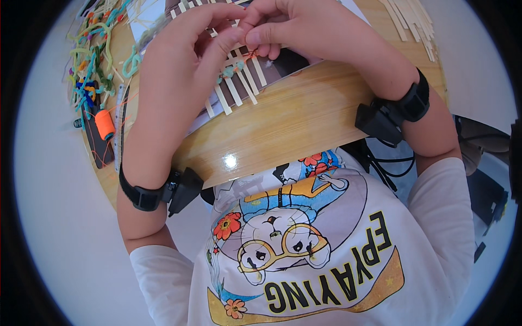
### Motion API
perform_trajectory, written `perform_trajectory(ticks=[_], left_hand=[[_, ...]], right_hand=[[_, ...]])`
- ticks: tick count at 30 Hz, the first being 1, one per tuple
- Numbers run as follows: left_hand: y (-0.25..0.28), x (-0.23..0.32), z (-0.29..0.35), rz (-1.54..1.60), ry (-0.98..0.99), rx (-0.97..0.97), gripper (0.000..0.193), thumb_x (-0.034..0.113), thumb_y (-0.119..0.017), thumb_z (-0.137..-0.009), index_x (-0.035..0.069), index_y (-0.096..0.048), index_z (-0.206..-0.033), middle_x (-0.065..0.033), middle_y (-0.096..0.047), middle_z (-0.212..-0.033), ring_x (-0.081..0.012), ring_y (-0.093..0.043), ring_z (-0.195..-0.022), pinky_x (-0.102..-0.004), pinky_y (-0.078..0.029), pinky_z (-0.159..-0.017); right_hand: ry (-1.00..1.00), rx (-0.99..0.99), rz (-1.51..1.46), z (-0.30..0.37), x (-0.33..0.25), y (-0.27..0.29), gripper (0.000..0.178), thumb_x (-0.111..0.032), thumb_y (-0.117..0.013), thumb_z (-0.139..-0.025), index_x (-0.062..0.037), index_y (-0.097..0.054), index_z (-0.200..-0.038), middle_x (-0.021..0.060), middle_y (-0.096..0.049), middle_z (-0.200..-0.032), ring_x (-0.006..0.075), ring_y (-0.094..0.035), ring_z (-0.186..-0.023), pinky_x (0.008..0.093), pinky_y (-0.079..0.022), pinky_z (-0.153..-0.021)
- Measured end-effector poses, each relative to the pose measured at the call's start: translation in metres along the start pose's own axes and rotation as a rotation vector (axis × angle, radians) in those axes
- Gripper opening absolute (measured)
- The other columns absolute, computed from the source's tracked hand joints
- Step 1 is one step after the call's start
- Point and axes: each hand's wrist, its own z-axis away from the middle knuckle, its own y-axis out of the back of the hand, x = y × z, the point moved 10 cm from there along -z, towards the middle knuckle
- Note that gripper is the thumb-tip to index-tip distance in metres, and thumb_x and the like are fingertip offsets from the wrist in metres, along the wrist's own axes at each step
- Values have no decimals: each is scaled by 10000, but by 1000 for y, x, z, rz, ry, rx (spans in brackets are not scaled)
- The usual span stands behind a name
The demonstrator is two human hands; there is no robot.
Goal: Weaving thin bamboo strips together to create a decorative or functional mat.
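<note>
white short-sleeved shirt (353,239); yellow-spectacled cartoon-animal print (283,242); black wrist straps (416,99); boxy black modules (379,124)

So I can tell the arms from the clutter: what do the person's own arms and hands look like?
The left hand and right hand wear no gloves. A black left strap and right strap circle the forearms, each bearing an angular black box. The left sleeve and right sleeve are short and white.

The wooden table (283,130) (rather glossy) carries loose pale sticks (413,23) and colourful pipe cleaners (87,88).
</note>
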Motion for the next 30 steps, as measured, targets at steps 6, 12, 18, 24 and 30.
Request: perform_trajectory(ticks=[6, 12, 18, 24, 30], left_hand=[[-8, -4, 2, -35, -25, -38, 257, 188, -780, -869, 70, -725, -1091, -40, -614, -851, -173, -582, -735, -292, -500, -697], [-15, -24, 4, 156, 88, -60, 251, 201, -780, -888, 37, -730, -1071, -9, -587, -826, -108, -558, -734, -270, -484, -672], [-20, -32, 4, 285, 200, -91, 251, 190, -770, -897, 21, -736, -1080, 14, -617, -796, -54, -550, -723, -230, -476, -661], [-22, -33, 1, 268, 227, -104, 235, 201, -739, -885, 17, -727, -1031, 21, -606, -764, -55, -550, -708, -224, -471, -667], [-21, -32, -1, 228, 188, -75, 209, 206, -713, -867, 23, -692, -966, 25, -563, -744, -55, -502, -676, -232, -436, -634]], right_hand=[[-36, -24, -101, -3, 10, 2, 79, -2, -620, -983, 39, -684, -1006, 58, -707, -863, 84, -651, -742, 224, -559, -706], [-38, -34, -211, -10, 23, -3, 71, 12, -607, -990, 30, -664, -1030, 54, -693, -892, 84, -644, -762, 214, -555, -706], [-70, -30, -190, -7, 20, -1, 71, 13, -605, -990, 25, -660, -1035, 50, -688, -891, 80, -639, -756, 211, -552, -704], [-55, -54, -209, -4, 11, -1, 64, 19, -600, -990, 24, -654, -1024, 53, -685, -885, 82, -639, -760, 210, -551, -709], [-77, -45, -224, -6, 15, -1, 61, 20, -599, -991, 23, -636, -1040, 61, -683, -887, 92, -645, -766, 214, -555, -720]])
